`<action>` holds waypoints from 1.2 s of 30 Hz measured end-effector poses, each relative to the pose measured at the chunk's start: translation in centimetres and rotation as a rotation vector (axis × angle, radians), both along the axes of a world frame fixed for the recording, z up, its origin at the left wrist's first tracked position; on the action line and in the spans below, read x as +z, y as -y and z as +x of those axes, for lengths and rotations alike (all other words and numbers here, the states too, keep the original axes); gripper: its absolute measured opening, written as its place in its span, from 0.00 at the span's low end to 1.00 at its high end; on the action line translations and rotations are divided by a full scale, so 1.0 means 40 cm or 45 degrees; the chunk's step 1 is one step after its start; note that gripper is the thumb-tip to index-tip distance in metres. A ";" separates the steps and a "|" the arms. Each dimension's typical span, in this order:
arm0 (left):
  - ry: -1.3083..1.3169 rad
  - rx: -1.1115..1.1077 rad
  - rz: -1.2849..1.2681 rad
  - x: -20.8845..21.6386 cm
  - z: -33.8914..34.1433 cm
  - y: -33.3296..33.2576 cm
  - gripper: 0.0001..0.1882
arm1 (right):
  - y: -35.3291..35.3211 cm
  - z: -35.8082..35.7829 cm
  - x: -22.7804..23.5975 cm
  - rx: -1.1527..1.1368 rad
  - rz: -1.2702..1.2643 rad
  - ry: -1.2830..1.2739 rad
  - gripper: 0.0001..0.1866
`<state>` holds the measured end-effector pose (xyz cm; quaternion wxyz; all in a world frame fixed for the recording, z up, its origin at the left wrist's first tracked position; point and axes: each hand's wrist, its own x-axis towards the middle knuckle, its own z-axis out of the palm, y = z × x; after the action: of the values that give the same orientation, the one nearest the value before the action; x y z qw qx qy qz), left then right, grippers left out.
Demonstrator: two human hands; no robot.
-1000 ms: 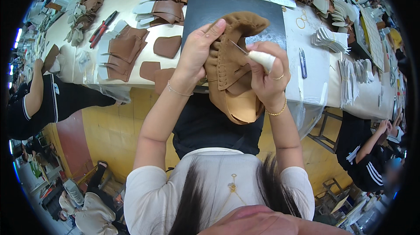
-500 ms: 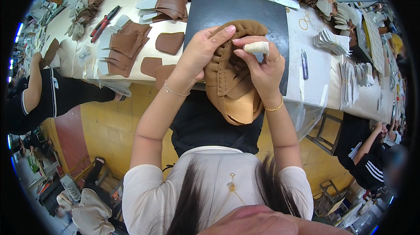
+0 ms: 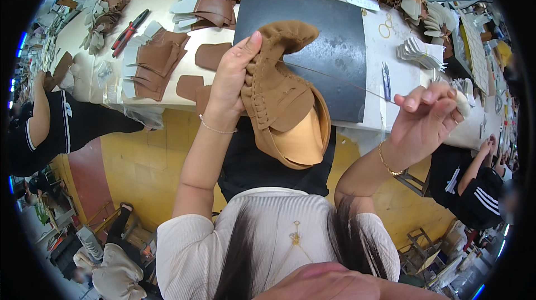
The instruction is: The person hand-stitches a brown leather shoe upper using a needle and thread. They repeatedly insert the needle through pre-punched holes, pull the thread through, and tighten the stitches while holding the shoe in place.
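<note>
My left hand grips the left side of a brown suede shoe upper, thumb on top near its gathered, hand-stitched seam. The upper hangs over the front edge of the table, its tan lining showing towards me. A thin thread stretches taut from the seam across to my right hand, raised well out to the right with its fingers curled around the thread. White tape wraps one of its fingers. Whether a needle is in those fingers cannot be made out.
A black mat lies behind the upper. Thread snips rest right of it, red-handled pliers far left. Brown leather pieces are stacked on the left, pale strips on the right. Co-workers sit at both sides, one in black.
My right hand has moved away from the upper, out to the right, drawing the thread into a long taut line. The upper has shifted slightly left and tilted in my left hand.
</note>
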<state>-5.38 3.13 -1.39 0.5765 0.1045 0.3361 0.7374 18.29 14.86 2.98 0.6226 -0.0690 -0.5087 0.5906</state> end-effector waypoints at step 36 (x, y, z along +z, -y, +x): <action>-1.221 -0.121 -0.167 0.098 0.061 0.097 0.15 | 0.161 -0.088 0.058 0.087 0.613 1.566 0.07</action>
<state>-2.95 -0.74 2.52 0.3951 0.4112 0.6045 0.5562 14.76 8.43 5.29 0.1974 -0.2366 -0.8913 0.3327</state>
